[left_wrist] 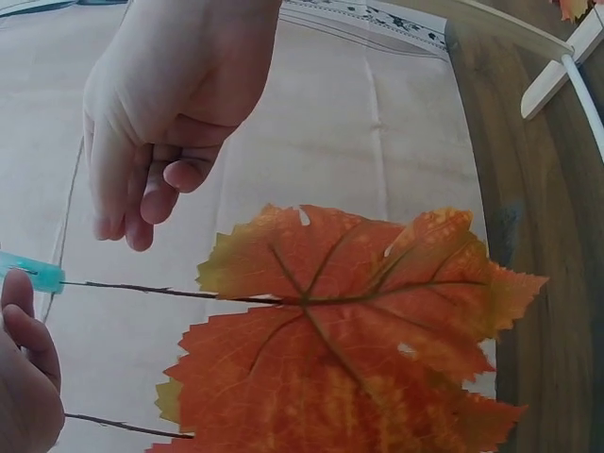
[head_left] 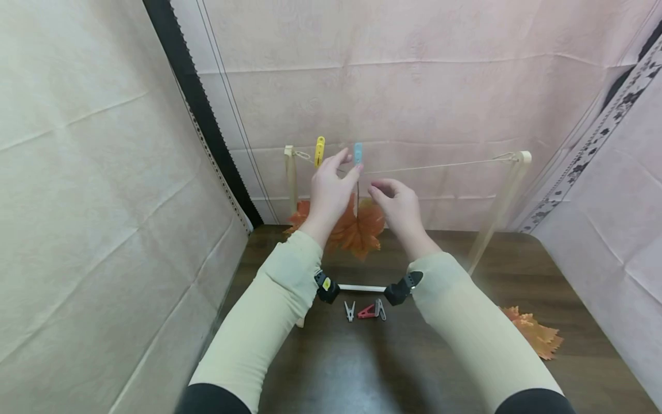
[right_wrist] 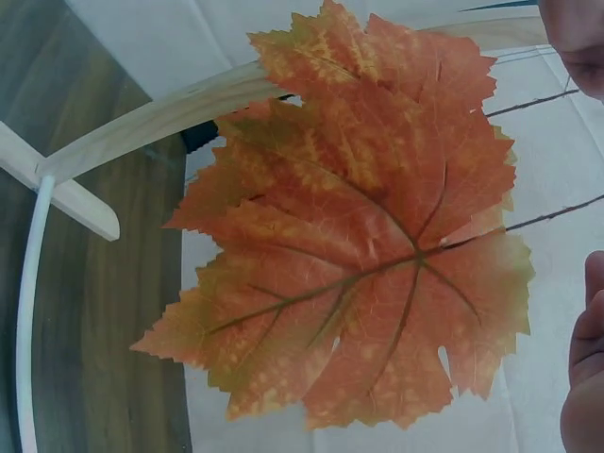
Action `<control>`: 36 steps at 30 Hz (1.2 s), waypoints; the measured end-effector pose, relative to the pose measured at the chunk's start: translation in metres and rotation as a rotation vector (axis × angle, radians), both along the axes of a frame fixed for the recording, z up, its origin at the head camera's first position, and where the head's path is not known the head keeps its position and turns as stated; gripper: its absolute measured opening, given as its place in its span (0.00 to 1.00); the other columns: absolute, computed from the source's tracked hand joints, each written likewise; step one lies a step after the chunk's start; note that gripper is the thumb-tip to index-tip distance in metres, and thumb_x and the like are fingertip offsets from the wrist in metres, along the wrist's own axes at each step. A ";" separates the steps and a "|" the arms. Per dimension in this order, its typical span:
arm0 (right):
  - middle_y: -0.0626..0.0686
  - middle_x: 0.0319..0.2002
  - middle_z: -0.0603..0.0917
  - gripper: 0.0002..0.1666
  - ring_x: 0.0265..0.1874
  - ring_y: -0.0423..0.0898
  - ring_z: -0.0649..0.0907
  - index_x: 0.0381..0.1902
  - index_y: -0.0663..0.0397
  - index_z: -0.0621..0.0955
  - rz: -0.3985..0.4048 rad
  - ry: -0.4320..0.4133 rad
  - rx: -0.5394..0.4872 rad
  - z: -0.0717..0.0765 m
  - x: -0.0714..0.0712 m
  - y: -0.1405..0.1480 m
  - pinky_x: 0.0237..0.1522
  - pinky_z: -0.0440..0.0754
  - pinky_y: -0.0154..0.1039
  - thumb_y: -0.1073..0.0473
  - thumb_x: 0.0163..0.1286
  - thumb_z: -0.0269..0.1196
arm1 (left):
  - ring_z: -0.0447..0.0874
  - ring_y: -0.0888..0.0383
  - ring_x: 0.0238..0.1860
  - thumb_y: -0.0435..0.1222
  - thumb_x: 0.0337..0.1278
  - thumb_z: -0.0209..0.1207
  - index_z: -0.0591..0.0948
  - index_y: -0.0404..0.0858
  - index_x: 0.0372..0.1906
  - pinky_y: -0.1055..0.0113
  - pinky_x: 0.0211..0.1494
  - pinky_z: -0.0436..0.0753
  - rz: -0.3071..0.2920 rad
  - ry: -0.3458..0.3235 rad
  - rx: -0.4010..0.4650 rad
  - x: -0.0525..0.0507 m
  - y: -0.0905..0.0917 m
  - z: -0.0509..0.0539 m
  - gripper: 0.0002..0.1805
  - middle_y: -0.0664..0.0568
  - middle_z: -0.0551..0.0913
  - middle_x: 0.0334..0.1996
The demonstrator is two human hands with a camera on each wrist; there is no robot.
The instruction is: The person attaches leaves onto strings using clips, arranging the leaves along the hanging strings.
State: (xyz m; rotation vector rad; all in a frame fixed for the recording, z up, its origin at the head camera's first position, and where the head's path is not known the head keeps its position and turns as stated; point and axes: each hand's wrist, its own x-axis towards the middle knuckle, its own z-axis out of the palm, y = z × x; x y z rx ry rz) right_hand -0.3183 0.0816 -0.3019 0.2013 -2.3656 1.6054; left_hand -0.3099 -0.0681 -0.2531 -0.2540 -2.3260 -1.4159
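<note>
Two orange leaves hang by thin stems from a string [head_left: 439,167]. The nearer-to-middle leaf [head_left: 362,227] hangs below a blue clothespin [head_left: 358,152]; the other leaf [head_left: 299,213] is partly hidden behind my left arm. A yellow clothespin [head_left: 319,150] stands on the string to the left. My left hand [head_left: 333,187] is at the blue clothespin, its thumb by the lower end and fingers extended; contact is hard to tell. To the right of the stem, my right hand [head_left: 398,204] is raised with loosely bent fingers and holds nothing.
Wooden posts [head_left: 499,210] carry the string at both ends, joined low by a white bar [head_left: 362,288]. On the dark table lie grey clothespins [head_left: 349,311] and a red clothespin [head_left: 366,311]. More orange leaves [head_left: 532,332] lie at right, partly behind my forearm. Fabric walls surround the table.
</note>
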 end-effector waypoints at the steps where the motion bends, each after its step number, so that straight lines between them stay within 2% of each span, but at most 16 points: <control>1: 0.51 0.46 0.83 0.20 0.45 0.45 0.81 0.50 0.52 0.81 -0.001 -0.001 0.001 -0.001 0.000 0.001 0.51 0.75 0.43 0.47 0.66 0.61 | 0.68 0.59 0.61 0.46 0.60 0.59 0.71 0.41 0.64 0.63 0.62 0.65 -0.001 0.001 0.002 0.001 0.000 -0.001 0.28 0.55 0.78 0.54; 5: 0.50 0.47 0.83 0.21 0.44 0.45 0.81 0.51 0.50 0.80 -0.012 -0.020 -0.004 -0.005 0.002 0.005 0.51 0.75 0.43 0.45 0.66 0.60 | 0.72 0.59 0.54 0.47 0.58 0.61 0.71 0.42 0.64 0.65 0.57 0.70 -0.005 -0.003 0.021 0.004 -0.001 -0.008 0.30 0.56 0.76 0.55; 9: 0.51 0.46 0.83 0.22 0.42 0.46 0.82 0.51 0.51 0.80 -0.029 -0.021 -0.014 -0.010 0.003 0.010 0.48 0.77 0.44 0.45 0.65 0.60 | 0.75 0.56 0.40 0.46 0.57 0.62 0.72 0.42 0.63 0.66 0.45 0.75 -0.019 0.007 0.044 0.007 -0.003 -0.014 0.29 0.55 0.76 0.55; 13: 0.52 0.45 0.83 0.23 0.42 0.46 0.82 0.50 0.52 0.80 -0.043 -0.022 -0.016 -0.016 0.005 0.015 0.48 0.77 0.44 0.44 0.65 0.61 | 0.73 0.58 0.37 0.47 0.56 0.62 0.74 0.44 0.60 0.68 0.38 0.75 -0.020 -0.006 0.053 0.009 -0.006 -0.022 0.27 0.56 0.77 0.53; 16: 0.52 0.46 0.83 0.24 0.43 0.46 0.82 0.51 0.52 0.80 -0.050 -0.031 -0.029 -0.021 0.005 0.018 0.49 0.77 0.45 0.43 0.64 0.61 | 0.72 0.58 0.32 0.46 0.56 0.62 0.74 0.45 0.60 0.68 0.32 0.74 -0.030 -0.013 0.060 0.011 -0.007 -0.028 0.26 0.57 0.77 0.53; 21: 0.53 0.44 0.83 0.23 0.41 0.47 0.82 0.51 0.54 0.80 -0.062 -0.040 -0.054 -0.032 0.007 0.025 0.48 0.77 0.45 0.46 0.65 0.61 | 0.70 0.57 0.24 0.46 0.56 0.62 0.75 0.45 0.58 0.67 0.27 0.73 -0.054 0.013 0.051 0.016 -0.005 -0.038 0.25 0.57 0.76 0.53; 28: 0.55 0.43 0.83 0.21 0.39 0.48 0.82 0.50 0.55 0.80 -0.097 -0.057 -0.052 -0.045 0.014 0.034 0.41 0.76 0.42 0.47 0.65 0.61 | 0.71 0.59 0.28 0.46 0.56 0.62 0.78 0.44 0.54 0.66 0.29 0.72 -0.058 0.002 0.027 0.023 -0.003 -0.061 0.21 0.58 0.78 0.49; 36: 0.55 0.42 0.83 0.21 0.42 0.53 0.82 0.49 0.56 0.80 -0.116 -0.091 -0.051 -0.061 0.018 0.044 0.42 0.76 0.42 0.47 0.65 0.61 | 0.75 0.59 0.46 0.48 0.57 0.61 0.78 0.45 0.53 0.61 0.47 0.76 -0.102 -0.054 0.038 0.029 -0.002 -0.086 0.21 0.57 0.79 0.49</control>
